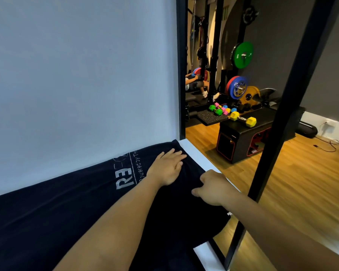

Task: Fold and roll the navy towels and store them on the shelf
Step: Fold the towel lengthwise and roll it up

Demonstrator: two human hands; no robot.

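1. The navy towel (67, 222) lies spread on the white table (198, 157), its long axis along the wall, from near left to far right.
2. The left hand (166, 169) rests flat on its far right end, fingers straight, grasping nothing.
3. The right hand (213, 187), fingers curled, seems to pinch the towel's edge near the table's rim.
4. The right hand is nearer this edge, so I judge it leads the fold.

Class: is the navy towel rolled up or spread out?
Spread out: the navy towel lies flat across the white shelf, logo showing, left hand flat on it, right hand pinching its edge. Folded double or single: cannot tell.
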